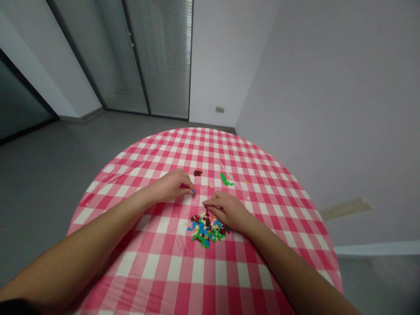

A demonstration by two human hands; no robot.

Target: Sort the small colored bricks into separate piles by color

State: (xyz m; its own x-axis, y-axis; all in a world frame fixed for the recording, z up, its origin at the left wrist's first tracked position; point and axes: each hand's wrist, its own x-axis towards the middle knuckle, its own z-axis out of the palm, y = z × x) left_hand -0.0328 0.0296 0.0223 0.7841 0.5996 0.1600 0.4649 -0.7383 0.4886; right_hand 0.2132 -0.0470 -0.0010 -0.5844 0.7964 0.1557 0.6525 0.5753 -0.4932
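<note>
My left hand [177, 184] is closed in a pinch on a small blue toy brick [194, 192], held over the tablecloth up and to the left of the pile. At the pile's upper right edge is my right hand [231, 212], its thumb and fingers drawn together. Dark brown bits show right below those fingertips, but what they grip is too small to make out. The heaped pile of tiny toy bricks [205, 232] mixes blue, green, brown, red and cream pieces. Part of it lies hidden under my right hand.
Beyond my hands lie a small group of dark brown bricks [197, 173], a green group [225, 180] and a yellow piece [246, 181]. A few pale pieces [211, 185] are scattered between. The round table has a red-and-white checked cloth [197, 280]; a wall [344, 131] stands close on the right.
</note>
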